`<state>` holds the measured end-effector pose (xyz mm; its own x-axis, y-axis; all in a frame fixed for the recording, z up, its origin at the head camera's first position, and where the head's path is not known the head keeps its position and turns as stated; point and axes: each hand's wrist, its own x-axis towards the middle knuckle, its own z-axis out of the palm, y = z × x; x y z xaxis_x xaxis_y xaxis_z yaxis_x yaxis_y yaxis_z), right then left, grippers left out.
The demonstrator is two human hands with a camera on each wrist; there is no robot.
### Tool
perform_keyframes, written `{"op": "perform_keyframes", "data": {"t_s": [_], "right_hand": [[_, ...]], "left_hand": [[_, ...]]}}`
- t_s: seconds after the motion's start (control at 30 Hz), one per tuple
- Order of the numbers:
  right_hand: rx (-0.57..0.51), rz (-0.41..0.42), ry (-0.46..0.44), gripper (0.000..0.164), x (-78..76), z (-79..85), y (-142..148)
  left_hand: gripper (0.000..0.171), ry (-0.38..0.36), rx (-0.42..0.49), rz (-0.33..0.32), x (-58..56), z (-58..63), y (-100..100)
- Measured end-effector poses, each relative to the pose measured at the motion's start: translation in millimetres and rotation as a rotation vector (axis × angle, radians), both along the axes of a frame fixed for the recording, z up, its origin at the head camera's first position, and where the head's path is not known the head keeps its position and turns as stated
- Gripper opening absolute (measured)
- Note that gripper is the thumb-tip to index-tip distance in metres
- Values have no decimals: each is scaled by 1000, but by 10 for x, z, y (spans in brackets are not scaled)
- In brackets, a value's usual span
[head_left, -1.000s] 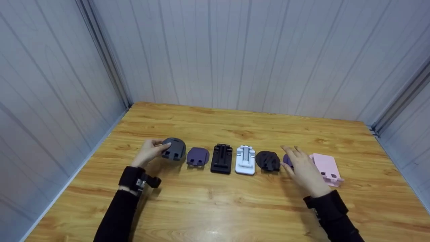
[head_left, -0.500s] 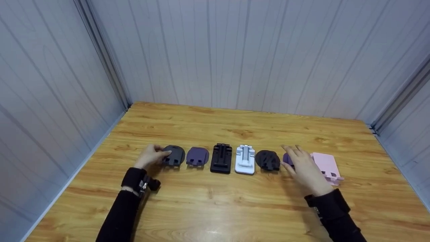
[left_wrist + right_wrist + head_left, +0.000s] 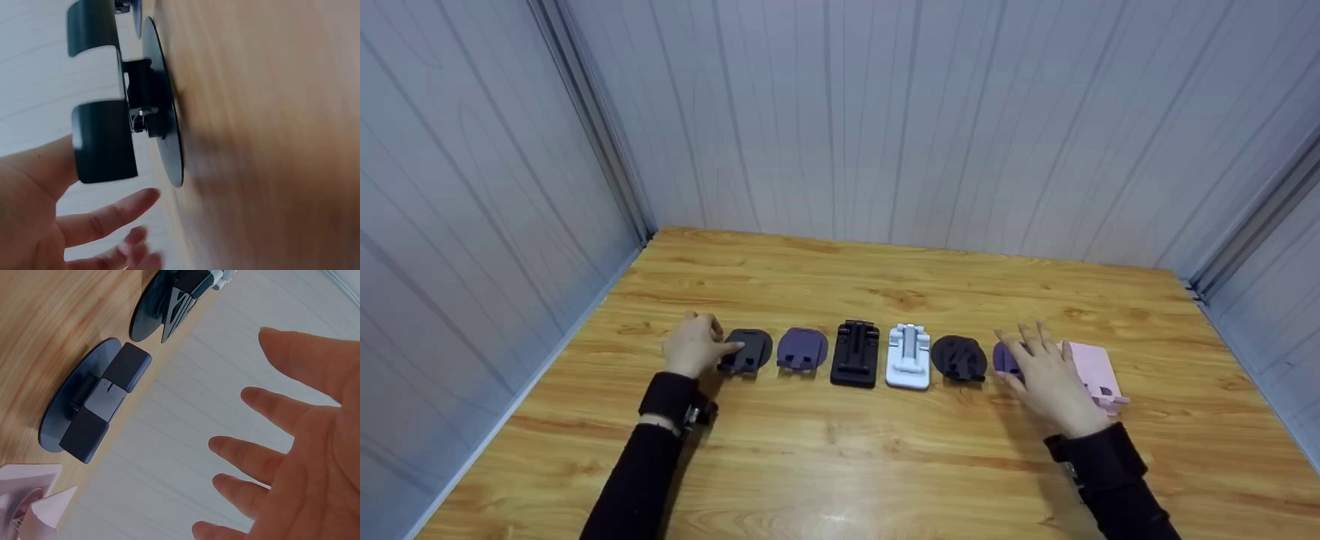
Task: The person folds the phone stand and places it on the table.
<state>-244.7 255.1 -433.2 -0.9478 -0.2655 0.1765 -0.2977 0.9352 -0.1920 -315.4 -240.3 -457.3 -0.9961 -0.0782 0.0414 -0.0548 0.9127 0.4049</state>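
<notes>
My left hand (image 3: pixel 691 346) is beside a dark grey phone stand (image 3: pixel 751 351) at the left end of a row. In the left wrist view the stand's round base (image 3: pixel 170 135) lies flat on the table. The thumb reaches behind its front hooks (image 3: pixel 104 140), while the other fingers are loosely bent and apart from the base. My right hand (image 3: pixel 1048 381) hovers with spread fingers over a purple phone stand (image 3: pixel 1005 357) and the left edge of a pink phone stand (image 3: pixel 1095 366), partly hiding both. In the right wrist view its palm (image 3: pixel 320 455) holds nothing.
Between the hands stand a second purple phone stand (image 3: pixel 801 348), a black folding stand (image 3: pixel 855 354), a white folding stand (image 3: pixel 908 357) and a black round-based stand (image 3: pixel 958 358). The wooden table (image 3: pixel 825 465) meets pale panel walls (image 3: pixel 855 120) at the back and sides.
My left hand lowered the dark grey phone stand onto the table, and its fingers have loosened from it. My right hand spread its fingers and shifted slightly right.
</notes>
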Motion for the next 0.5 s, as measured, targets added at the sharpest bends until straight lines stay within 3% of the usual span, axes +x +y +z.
{"op": "perform_keyframes", "data": {"t_s": [0.17, 0.27, 0.4, 0.5], "right_hand": [[-6, -6, -14, 58, 1, -12, 8], [-17, -9, -26, 58, 3, -29, 15], [-24, -13, -41, 58, -6, -44, 18], [-34, -22, -58, 60, -16, -37, 20]], "left_hand": [[48, 57, -73, -2, 2, 24, 80], [48, 141, -103, -6, 7, 48, 152], [46, 277, -119, -20, 55, 161, 283], [53, 347, -125, -66, 118, 288, 434]]}}
